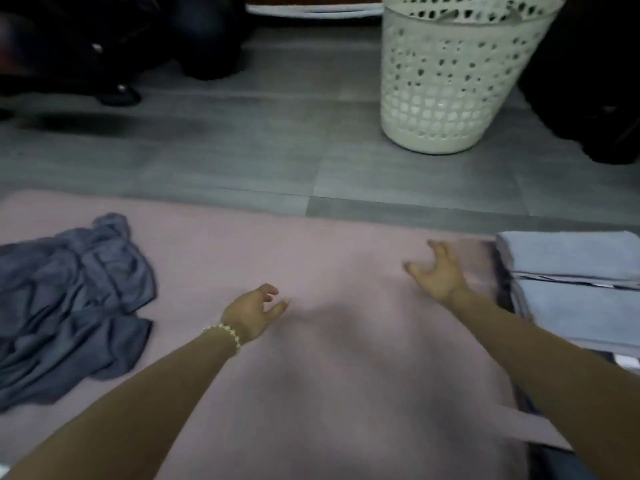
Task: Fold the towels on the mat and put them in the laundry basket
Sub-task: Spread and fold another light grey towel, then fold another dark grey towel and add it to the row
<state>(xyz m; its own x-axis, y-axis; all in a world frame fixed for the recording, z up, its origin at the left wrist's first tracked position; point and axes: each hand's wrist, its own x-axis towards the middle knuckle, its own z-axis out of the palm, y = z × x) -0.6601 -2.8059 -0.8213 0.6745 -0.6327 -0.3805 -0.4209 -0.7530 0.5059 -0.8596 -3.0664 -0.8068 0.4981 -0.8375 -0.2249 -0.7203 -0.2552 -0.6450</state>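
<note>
Pale pink mat (pixel 311 271); crumpled slate-blue towel (pixel 69 299); light blue folded towels (pixel 575 289); cream-white laundry basket (pixel 446 81) pierced with rows of small holes; grey tiled floor (pixel 242 150); pearl-coloured beaded bracelet (pixel 228 334).

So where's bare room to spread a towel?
The pink mat is bare between the crumpled blue towel and the folded towels, under left hand and right hand. Grey floor left of basket is free. Mat's sides are crowded.

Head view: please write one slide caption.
Left hand, right hand open over pink mat; crumpled towel left, basket beyond.
</note>
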